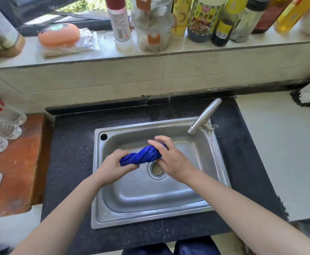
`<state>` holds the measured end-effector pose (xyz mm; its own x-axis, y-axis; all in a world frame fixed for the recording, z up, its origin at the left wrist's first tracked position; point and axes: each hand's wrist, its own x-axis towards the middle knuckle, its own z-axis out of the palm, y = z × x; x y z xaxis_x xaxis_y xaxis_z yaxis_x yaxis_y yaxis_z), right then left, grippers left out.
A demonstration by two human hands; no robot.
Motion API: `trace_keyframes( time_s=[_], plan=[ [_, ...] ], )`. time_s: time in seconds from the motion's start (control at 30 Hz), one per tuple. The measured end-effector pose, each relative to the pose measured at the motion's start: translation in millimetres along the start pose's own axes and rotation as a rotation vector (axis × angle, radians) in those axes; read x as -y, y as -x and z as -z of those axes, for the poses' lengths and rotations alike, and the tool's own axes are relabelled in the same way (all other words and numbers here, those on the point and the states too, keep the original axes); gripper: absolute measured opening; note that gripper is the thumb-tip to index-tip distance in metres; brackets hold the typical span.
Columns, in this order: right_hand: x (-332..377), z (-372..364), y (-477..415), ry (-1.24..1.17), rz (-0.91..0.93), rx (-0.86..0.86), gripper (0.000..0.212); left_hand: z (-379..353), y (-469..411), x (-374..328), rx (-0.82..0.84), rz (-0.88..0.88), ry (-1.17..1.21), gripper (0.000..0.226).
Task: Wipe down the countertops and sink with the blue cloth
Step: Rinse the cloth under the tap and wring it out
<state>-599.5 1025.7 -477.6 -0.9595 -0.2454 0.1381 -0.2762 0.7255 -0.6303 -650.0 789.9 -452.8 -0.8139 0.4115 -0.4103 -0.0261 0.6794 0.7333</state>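
Around us, the dark countertop point(71, 162) frames a steel sink point(213, 162); its faucet point(204, 116) juts over the back right corner, and clear cups point(1, 124) lie on a wooden board point(18, 181) to the left. Our left hand point(112, 166) and right hand point(169, 159) each clench an end of the twisted blue cloth point(143, 156) above the drain point(157, 170). On the windowsill point(104, 52), a dark sauce bottle point(203, 19) reads 上色老抽.

A dark speckled stone countertop point(71, 150) carries an inset stainless steel sink point(150, 216) with a steel tap point(204, 116); a pale tiled windowsill point(102, 57) above holds sauce bottles point(202, 19) and an orange lidded container point(59, 34).
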Motion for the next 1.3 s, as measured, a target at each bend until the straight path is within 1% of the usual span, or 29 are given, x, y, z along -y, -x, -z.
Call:
trace_keyframes(
  time_s=[0.03,0.1,0.2,0.23,0.3,0.33,0.4,0.47,0.5,0.57,0.6,0.63,0.7,0.77,0.83,0.93,1.03,1.1,1.17,1.23,1.3],
  plan=[
    [-1.1,-0.1,0.5,0.039,0.043,-0.046,0.069,2.1,2.9,-6.1,0.021,0.020,0.087,0.016],
    [-0.7,2.2,0.2,0.109,0.113,-0.115,0.075,6.2,8.7,-17.0,0.056,0.029,0.268,0.026],
    [0.5,4.6,-0.7,0.235,0.236,-0.214,0.083,10.3,16.6,-30.4,0.034,0.061,0.440,0.044],
    [-0.7,4.3,-1.7,0.280,0.258,-0.243,0.086,11.0,18.2,-32.9,0.027,0.083,0.493,0.043],
    [-3.6,2.9,-5.7,0.348,0.289,-0.279,0.089,11.1,20.3,-34.1,0.053,0.113,0.569,0.032],
    [-5.4,3.0,-7.8,0.376,0.310,-0.285,0.084,9.9,21.1,-33.2,0.082,0.124,0.592,0.026],
    [-6.5,8.0,-11.7,0.430,0.368,-0.266,0.062,6.4,23.6,-32.1,0.135,0.144,0.616,0.022],
    [-5.4,14.5,-15.4,0.483,0.426,-0.236,0.041,2.6,25.3,-30.6,0.126,0.142,0.553,0.021],
    [-4.9,17.5,-16.9,0.489,0.444,-0.216,0.040,1.9,26.0,-29.2,0.095,0.107,0.441,0.020],
    [-4.6,19.6,-18.2,0.508,0.431,-0.156,0.057,1.8,24.9,-20.5,0.039,-0.024,0.024,0.025],
    [-5.1,19.3,-17.4,0.534,0.404,-0.123,0.062,1.8,24.7,-16.2,0.027,-0.071,-0.201,0.033],
    [-4.2,19.6,-16.1,0.552,0.364,-0.085,0.064,2.0,24.9,-13.1,0.007,-0.096,-0.355,0.042],
    [1.6,18.1,-14.0,0.536,0.234,0.028,0.064,-1.0,24.2,-7.5,-0.082,-0.125,-0.507,0.049],
    [12.2,12.6,-11.0,0.466,0.046,0.138,0.065,-7.8,21.5,-3.8,-0.195,-0.155,-0.585,0.044],
    [25.0,4.2,-7.5,0.349,-0.163,0.182,0.061,-16.1,19.9,2.8,-0.299,-0.181,-0.618,0.038],
    [42.4,-5.3,0.6,0.107,-0.385,0.182,0.062,-26.5,22.8,10.2,-0.339,-0.204,-0.641,0.035],
    [48.8,-18.8,11.2,-0.350,-0.567,0.130,0.064,-34.3,27.2,17.4,-0.369,-0.175,-0.590,0.036],
    [55.9,-22.3,13.5,-0.612,-0.674,0.060,0.058,-39.7,28.6,20.5,-0.395,-0.168,-0.577,0.043],
    [61.9,-21.7,13.7,-0.836,-0.819,0.021,0.050,-44.0,28.1,20.8,-0.425,-0.171,-0.583,0.050],
    [65.2,-17.6,12.7,-1.001,-0.953,0.034,0.046,-45.6,26.2,19.6,-0.456,-0.185,-0.591,0.051],
    [68.0,-14.8,11.2,-1.083,-1.014,0.051,0.047,-44.9,24.3,17.6,-0.458,-0.196,-0.595,0.052]
  ],
)
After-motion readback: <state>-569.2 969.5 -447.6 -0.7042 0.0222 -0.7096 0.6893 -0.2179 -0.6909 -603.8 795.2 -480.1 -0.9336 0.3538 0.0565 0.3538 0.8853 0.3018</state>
